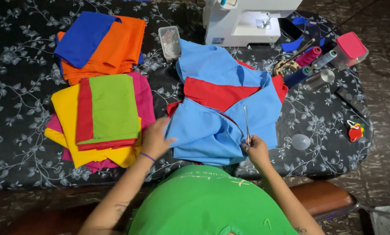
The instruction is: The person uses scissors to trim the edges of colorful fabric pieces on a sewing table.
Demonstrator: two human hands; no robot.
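Observation:
A light blue cloth (212,130) sewn with red cloth (216,93) lies bunched in the middle of the table. My left hand (155,138) presses flat on the blue cloth's left edge, fingers spread. My right hand (256,148) grips thin metal scissors (247,124) whose blades point away from me over the blue cloth near its lower right fold.
A white sewing machine (243,19) stands at the back. Folded cloth stacks lie left: orange and blue (103,43), green, red, yellow and pink (103,117). Thread spools (310,58), a pink-lidded box (350,48), a clear small case (170,41) and a red keyring (355,130) sit around the black flowered tablecloth (21,87).

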